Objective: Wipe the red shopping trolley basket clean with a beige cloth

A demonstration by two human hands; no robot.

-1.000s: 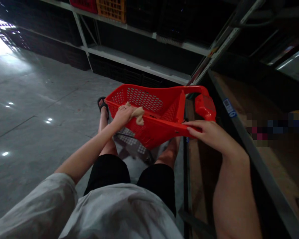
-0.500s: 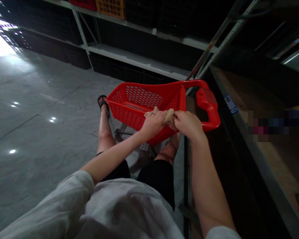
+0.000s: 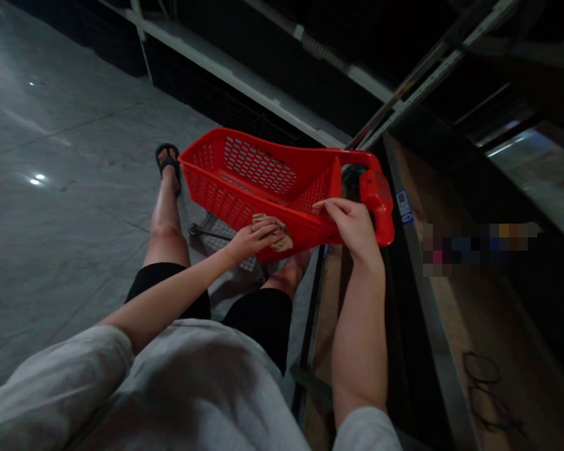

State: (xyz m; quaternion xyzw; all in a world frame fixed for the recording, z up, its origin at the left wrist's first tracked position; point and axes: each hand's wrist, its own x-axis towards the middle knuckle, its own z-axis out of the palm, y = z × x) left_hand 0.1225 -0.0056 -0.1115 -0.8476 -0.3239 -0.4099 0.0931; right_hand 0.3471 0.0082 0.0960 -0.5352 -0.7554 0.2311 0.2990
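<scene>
Head view: clasping cloth [image 3: 286,240] in left hand [image 3: 252,242] against near wall of basket [image 3: 211,189], long left-to-right; farther right, poising right hand [image 3: 353,227] there, grip unclear.

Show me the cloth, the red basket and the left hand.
Cloth [image 3: 286,240], head view: bunched right end.
Red basket [image 3: 310,166], head view: far wall.
Left hand [image 3: 247,242], head view: back of hand.

Eyeglasses [image 3: 483,383] — blue-and-white label [image 3: 403,207] — pale shelf [image 3: 225,66]
</scene>
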